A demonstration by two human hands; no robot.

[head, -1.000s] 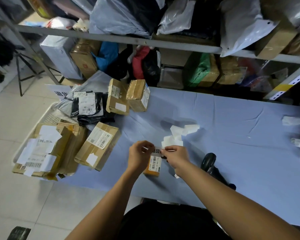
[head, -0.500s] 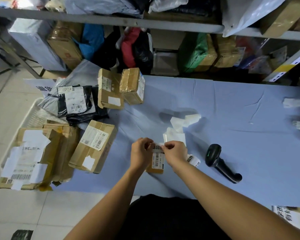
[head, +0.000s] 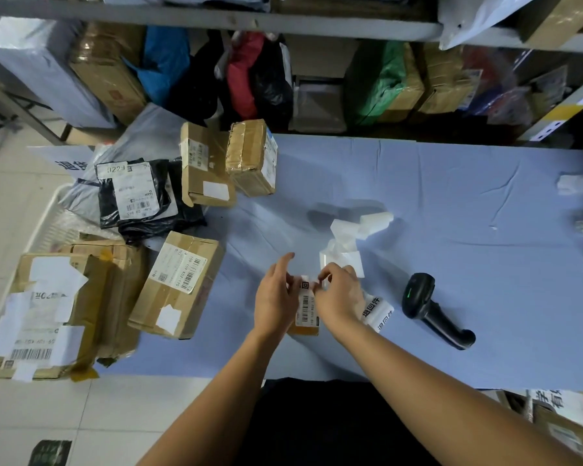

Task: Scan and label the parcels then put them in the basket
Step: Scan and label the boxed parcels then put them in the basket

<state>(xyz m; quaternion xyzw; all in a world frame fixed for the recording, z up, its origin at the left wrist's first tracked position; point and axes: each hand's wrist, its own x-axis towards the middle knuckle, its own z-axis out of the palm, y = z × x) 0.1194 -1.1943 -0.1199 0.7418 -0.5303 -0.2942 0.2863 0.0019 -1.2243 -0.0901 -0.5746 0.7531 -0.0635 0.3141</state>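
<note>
A small orange parcel (head: 305,311) with a barcode label lies on the blue table (head: 451,213) near its front edge. My left hand (head: 275,297) holds the parcel's left side, index finger stretched out. My right hand (head: 339,294) pinches a small white sticker at the parcel's top edge. A strip of printed labels (head: 379,309) trails from under my right wrist. The black barcode scanner (head: 431,307) lies on the table to the right. At the left, the white basket (head: 53,213) holds several cardboard boxes and a black bag parcel (head: 138,193).
Peeled white label backings (head: 345,243) lie just beyond my hands. Two taped boxes (head: 229,163) stand at the table's far left. A box (head: 179,284) leans off the table's left edge. Shelves (head: 283,25) packed with parcels rise behind. More paper scraps (head: 579,185) sit far right.
My view has dropped and drawn closer to the table. My left index finger has lifted off the parcel and now points away. My right hand still pinches the sticker at the parcel's top.
</note>
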